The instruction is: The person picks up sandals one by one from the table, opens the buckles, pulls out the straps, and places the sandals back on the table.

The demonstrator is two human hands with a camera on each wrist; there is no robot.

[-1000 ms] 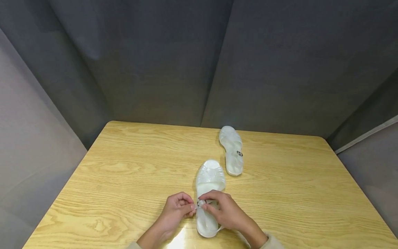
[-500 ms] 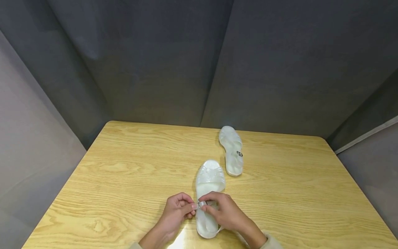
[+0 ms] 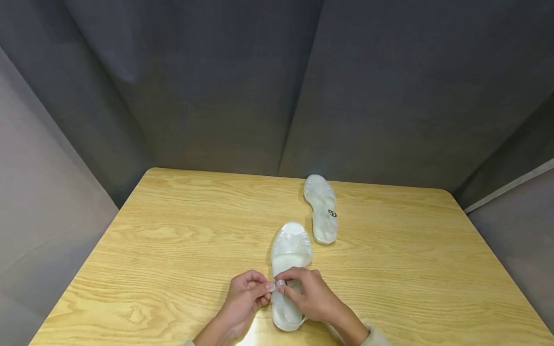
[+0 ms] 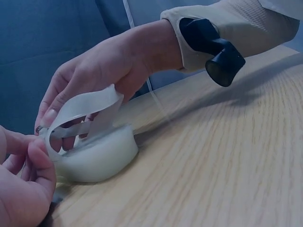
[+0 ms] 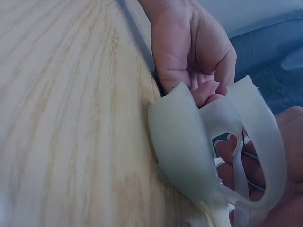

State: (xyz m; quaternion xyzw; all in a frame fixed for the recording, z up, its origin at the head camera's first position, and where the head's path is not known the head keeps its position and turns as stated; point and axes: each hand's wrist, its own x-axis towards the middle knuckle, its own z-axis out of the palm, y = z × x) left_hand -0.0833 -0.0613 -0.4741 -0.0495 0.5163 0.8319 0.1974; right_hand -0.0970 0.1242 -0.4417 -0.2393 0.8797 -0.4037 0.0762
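A whitish translucent jelly sandal (image 3: 292, 242) lies on the wooden table, toe pointing away from me. At its left side, my left hand (image 3: 248, 298) pinches the end of the ankle strap (image 3: 272, 287) between thumb and index finger. From the right, my right hand (image 3: 310, 294) reaches over the sole and pinches the small silver buckle (image 3: 281, 283). In the left wrist view, the heel strap (image 4: 87, 104) arches above the thick heel (image 4: 102, 158). How the strap sits in the buckle is too small to tell.
A second matching sandal (image 3: 321, 209) lies farther back to the right, with a dark-edged buckle (image 3: 332, 213) on it. The wooden table (image 3: 195, 216) extends to both sides. Grey curtains (image 3: 225, 86) hang behind it.
Both hands keep almost the same place. The buckle shifts slightly between the fingers and now looks flatter. The sandals stay where they were.
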